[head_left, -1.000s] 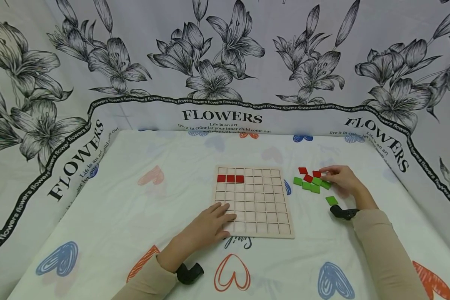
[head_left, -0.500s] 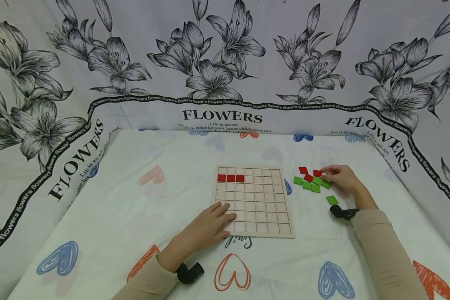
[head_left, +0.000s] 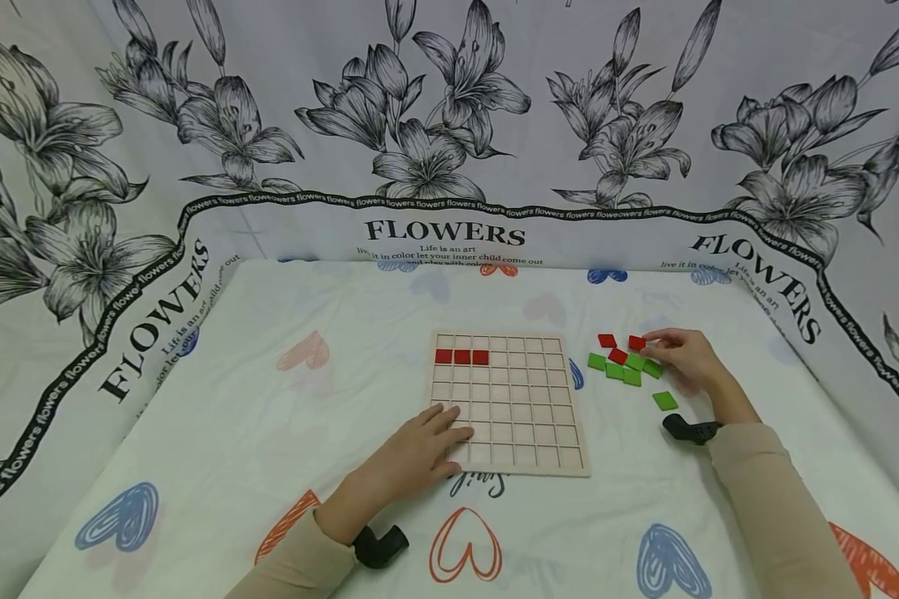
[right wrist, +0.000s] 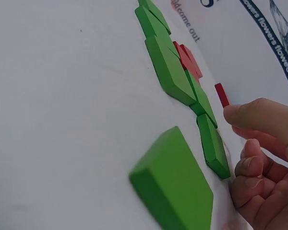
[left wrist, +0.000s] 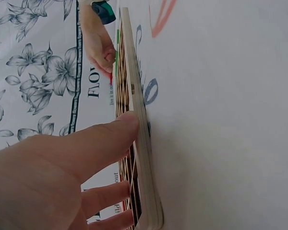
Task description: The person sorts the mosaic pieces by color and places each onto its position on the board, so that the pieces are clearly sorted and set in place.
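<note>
Beside the board (head_left: 520, 413), a red tile (head_left: 635, 342), pinched by the right hand (head_left: 687, 359), has been nudged slightly away from the green tiles (head_left: 632, 377), seemingly being separated; the board is touched by the left hand (head_left: 414, 449), fingers outspread.

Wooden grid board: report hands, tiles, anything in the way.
Left hand on wooden grid board. Right hand pinches red tile. Three red tiles seated, second row from far edge. Green tiles close beside right hand.

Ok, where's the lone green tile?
Head view: the lone green tile lies right of the grid board, between the tile cluster and the right wrist's black device.
</note>
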`<state>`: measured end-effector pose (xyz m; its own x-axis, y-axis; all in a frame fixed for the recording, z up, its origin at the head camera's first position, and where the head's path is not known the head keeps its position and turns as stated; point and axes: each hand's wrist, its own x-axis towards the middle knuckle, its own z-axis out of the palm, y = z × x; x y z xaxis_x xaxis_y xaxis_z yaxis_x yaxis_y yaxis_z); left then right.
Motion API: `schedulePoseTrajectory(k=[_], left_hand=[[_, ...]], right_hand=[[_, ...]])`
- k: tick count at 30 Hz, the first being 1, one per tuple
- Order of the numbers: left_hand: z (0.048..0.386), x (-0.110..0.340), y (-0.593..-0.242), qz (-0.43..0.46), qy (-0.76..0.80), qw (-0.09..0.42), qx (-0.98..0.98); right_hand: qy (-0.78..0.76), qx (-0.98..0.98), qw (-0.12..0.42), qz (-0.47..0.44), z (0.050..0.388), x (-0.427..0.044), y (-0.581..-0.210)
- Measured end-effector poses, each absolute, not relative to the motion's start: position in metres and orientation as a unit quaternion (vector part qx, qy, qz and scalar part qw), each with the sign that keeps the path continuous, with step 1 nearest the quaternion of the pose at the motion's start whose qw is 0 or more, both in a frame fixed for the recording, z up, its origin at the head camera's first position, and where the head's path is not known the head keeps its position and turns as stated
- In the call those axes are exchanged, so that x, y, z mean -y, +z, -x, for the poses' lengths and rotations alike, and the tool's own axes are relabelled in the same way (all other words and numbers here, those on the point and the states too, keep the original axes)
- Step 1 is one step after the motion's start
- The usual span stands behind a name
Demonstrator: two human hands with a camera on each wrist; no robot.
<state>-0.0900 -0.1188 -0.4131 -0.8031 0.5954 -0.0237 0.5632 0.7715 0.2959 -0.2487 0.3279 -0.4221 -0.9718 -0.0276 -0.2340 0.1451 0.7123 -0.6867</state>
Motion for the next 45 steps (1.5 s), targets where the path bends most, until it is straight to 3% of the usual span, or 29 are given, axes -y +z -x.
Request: schedulePoseTrajectory(k=[33,45], left_hand=[[0.091,0.118,-0.414,-0.300,0.150,0.065,-0.940],[0.091,0.119,-0.415,-0.296,0.155,0.073,-0.940]], right_hand=[[-0.425,-0.896,0.128,-0.029,0.229,-0.314,-0.414],[-0.403,-0.910,0.093,0.007,0.222,-0.305,-0.417]])
